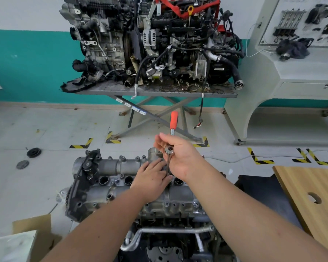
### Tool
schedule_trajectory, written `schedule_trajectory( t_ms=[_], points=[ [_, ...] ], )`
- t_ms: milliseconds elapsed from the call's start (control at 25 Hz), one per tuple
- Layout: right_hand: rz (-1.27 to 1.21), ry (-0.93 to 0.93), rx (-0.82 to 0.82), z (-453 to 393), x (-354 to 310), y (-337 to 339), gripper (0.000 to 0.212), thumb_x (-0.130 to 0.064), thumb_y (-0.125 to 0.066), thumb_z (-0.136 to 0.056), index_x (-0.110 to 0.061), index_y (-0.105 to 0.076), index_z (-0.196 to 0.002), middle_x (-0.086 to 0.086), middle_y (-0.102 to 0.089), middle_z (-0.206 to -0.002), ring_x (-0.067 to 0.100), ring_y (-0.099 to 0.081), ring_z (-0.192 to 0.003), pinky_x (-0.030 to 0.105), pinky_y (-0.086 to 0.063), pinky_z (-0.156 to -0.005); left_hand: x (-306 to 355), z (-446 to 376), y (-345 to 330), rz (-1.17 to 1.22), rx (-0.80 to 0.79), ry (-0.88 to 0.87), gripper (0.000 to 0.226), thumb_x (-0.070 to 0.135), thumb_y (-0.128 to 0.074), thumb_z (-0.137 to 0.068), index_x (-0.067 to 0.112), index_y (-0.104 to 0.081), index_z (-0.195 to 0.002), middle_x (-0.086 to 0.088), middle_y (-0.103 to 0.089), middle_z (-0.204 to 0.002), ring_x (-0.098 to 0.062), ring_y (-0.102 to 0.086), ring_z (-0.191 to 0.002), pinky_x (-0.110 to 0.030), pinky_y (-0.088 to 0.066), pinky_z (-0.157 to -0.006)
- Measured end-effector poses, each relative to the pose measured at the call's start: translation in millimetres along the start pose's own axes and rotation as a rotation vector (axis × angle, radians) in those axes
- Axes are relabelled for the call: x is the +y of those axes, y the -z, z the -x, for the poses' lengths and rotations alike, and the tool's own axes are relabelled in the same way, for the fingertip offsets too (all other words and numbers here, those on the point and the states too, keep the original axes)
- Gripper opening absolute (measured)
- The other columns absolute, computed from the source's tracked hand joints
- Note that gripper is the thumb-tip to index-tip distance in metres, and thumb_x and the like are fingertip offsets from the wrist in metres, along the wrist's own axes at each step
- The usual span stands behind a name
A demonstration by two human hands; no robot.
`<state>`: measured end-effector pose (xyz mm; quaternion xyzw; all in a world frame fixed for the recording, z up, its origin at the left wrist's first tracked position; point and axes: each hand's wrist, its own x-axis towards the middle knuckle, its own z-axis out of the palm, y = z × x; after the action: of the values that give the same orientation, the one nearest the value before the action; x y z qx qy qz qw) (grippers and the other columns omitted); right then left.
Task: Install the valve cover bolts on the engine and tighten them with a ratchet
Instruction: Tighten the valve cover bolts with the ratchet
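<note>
Fingers (160,141) of right hand (180,157) curl round ratchet (170,148) head, orange handle pointing away | extension drops to valve cover (125,165) | left hand (151,176) fingers straight, together, steadying its lower end.

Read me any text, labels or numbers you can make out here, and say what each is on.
No text here can be read.
Stickers on the lift table's leg: blue and white, print too small.
White label on the black part of the rear engine: blurred.
Display board: header cut off and too blurred.
Ratchet and valve cover: no markings visible.
</note>
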<state>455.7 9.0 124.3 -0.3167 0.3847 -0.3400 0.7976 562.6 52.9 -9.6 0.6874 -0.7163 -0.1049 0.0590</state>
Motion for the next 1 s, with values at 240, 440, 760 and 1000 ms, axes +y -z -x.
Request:
schedule_trajectory(
  t_ms=[240, 440, 760, 1000],
  points=[
    [0.117, -0.001, 0.175, -5, -11, -17, 0.013, -0.004, -0.046, -0.098, -0.012, -0.053, -0.092, -0.006, -0.07, -0.06, 0.01, -0.067, -0.06, 0.02, -0.041, -0.057, 7, 7, 0, 0.028, -0.003, 0.073, 0.058, 0.053, -0.014, -0.102, 0.03, -0.061, -0.128, 0.018, -0.025, -0.159, -0.007, -0.004, -0.15, -0.042, -0.005, -0.122],
    [0.123, 0.077, 0.439, -6, -5, -35, 0.025, -0.002, -0.045, -0.093, -0.013, -0.056, -0.073, -0.001, -0.061, -0.065, 0.017, -0.054, -0.064, 0.026, -0.04, -0.061, 7, 11, 3, 0.033, 0.001, 0.047, 0.049, 0.039, -0.022, -0.099, 0.03, -0.051, -0.138, 0.013, -0.034, -0.154, -0.013, -0.012, -0.149, -0.042, -0.004, -0.123],
    [1.868, 0.333, -0.091, -3, -31, -32, 0.01, -0.017, -0.044, -0.101, -0.017, -0.052, -0.095, 0.003, -0.06, -0.081, 0.026, -0.059, -0.074, 0.035, -0.041, -0.053, -2, 1, -3, 0.059, -0.002, 0.011, 0.05, 0.051, -0.021, -0.103, 0.031, -0.065, -0.114, 0.016, -0.034, -0.149, -0.008, -0.013, -0.146, -0.048, -0.006, -0.121],
    [1.955, 0.436, -0.19, 4, -27, -30, 0.037, -0.053, -0.037, -0.103, -0.026, -0.047, -0.079, -0.006, -0.053, -0.071, 0.011, -0.048, -0.066, 0.032, -0.033, -0.055, -4, 3, -1, 0.039, 0.056, -0.039, 0.053, 0.053, -0.016, -0.101, 0.031, -0.063, -0.111, 0.014, -0.04, -0.136, -0.011, -0.021, -0.139, -0.05, -0.007, -0.12]
  ],
)
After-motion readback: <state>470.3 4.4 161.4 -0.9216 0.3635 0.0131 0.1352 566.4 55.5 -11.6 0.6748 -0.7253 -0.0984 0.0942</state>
